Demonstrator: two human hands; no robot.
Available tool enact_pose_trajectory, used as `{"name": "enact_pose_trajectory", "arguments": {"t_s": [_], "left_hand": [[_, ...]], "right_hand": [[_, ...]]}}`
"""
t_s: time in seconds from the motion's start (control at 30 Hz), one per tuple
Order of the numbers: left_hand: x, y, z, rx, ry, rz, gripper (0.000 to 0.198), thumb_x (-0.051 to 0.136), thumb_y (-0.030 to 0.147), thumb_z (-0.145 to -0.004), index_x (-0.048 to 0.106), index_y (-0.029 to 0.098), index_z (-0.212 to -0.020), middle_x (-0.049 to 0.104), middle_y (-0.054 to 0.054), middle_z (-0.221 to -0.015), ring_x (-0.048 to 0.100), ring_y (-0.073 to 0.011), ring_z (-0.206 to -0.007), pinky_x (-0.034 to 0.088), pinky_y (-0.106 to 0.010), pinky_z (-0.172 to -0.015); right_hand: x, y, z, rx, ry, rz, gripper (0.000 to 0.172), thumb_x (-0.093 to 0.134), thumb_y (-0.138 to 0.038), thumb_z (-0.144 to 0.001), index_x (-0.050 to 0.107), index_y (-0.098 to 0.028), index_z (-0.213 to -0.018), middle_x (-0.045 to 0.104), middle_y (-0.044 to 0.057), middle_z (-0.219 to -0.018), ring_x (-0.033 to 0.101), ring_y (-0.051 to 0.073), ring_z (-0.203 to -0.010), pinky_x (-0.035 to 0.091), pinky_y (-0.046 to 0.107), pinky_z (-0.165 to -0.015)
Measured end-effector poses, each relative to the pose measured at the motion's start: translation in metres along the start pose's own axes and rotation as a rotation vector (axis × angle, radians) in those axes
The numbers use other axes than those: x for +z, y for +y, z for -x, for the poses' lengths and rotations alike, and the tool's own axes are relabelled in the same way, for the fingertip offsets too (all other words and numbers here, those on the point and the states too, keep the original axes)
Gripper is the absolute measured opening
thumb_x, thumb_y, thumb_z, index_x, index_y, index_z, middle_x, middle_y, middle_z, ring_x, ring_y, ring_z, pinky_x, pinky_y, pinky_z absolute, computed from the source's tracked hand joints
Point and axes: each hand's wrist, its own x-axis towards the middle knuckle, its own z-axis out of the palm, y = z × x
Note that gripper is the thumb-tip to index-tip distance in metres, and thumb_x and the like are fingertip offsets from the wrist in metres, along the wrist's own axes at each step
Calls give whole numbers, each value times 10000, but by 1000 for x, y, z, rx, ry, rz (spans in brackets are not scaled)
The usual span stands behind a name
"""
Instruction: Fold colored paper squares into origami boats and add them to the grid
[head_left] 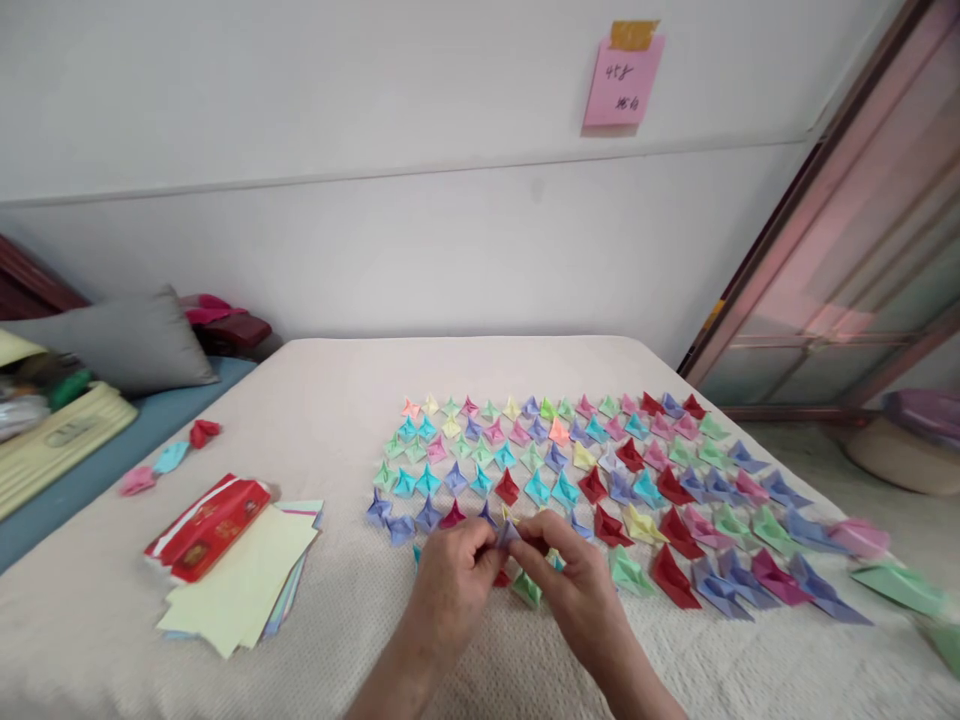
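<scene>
Both hands meet over the lower middle of the cream-covered surface. My left hand pinches one side of a small purple folded paper; my right hand pinches its other side. Rows of folded paper pieces in many colours, such as a red one and a green one, spread behind and to the right of my hands. A green piece lies just under my right fingers. My hands hide some of the pieces beneath them.
A red packet lies on a stack of pale yellow and coloured paper sheets at the left. Behind it are small pink, blue and red pieces. A grey pillow sits far left, and a pink note hangs on the wall.
</scene>
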Motion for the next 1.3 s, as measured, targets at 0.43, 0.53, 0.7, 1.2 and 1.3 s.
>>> {"name": "enact_pose_trajectory", "arguments": {"t_s": [0.43,0.53,0.7,1.2,1.3], "left_hand": [[-8,-7,0,-332,-227,900,243,761,284,-774,659,166,-960,645,-5,-693,534,-90,-551,336,-206,-531],[-7,-9,0,-348,-253,948,261,792,262,-743,680,156,-953,651,-9,-707,534,-79,-546,346,-197,-528],[-8,-13,0,-399,-272,975,232,823,261,-704,631,158,-782,599,13,-641,543,-88,-560,322,-189,-490],[-9,-12,-1,-401,-236,999,243,797,226,-682,565,154,-689,591,5,-734,563,-115,-656,435,-244,-637],[-10,-8,0,-390,-208,845,217,753,251,-706,554,165,-695,592,9,-730,536,-102,-602,345,-216,-537]], "right_hand": [[-5,-2,-2,401,-264,-849,222,658,-371,-846,641,-204,-701,600,26,-700,551,201,-714,432,326,-728],[-5,-2,-3,416,-278,-865,224,656,-356,-852,643,-200,-692,595,23,-693,549,196,-701,429,319,-717],[-5,-3,-3,420,-228,-836,251,695,-332,-822,639,-191,-623,625,46,-841,553,196,-773,421,304,-729],[0,3,-3,468,-185,-739,242,729,-290,-742,596,-183,-570,536,10,-751,434,130,-613,349,247,-566],[2,3,-3,436,-168,-606,228,716,-230,-697,553,-196,-542,519,-11,-685,438,138,-613,334,254,-567]]}}
